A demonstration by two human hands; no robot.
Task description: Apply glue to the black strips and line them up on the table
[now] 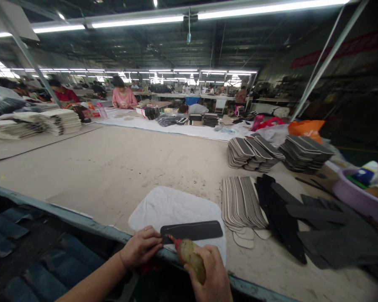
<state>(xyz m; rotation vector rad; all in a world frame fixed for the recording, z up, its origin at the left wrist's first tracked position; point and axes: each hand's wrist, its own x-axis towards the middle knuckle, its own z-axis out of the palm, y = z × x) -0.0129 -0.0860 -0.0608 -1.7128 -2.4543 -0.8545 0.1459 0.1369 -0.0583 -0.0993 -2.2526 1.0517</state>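
Observation:
A dark rectangular piece with rounded corners (204, 230) lies on a white cloth (170, 203) at the table's front edge. A thin pale line runs along its upper side. My left hand (143, 246) is at the piece's left end, its fingertips touching that end and the table edge. My right hand (210, 268) is wrapped round a yellowish squeeze bottle (191, 258). The bottle's red nozzle points left and down, with its tip over the lower left part of the dark piece.
Right of the cloth are a fanned row of pale-edged pieces (241, 201), black strips (280, 218) and grey sheets (340, 235). Stacks (254, 153) stand behind, a purple basin (361, 203) far right. White stacks (61, 121) lie left; a person in pink (124, 97) sits beyond the table.

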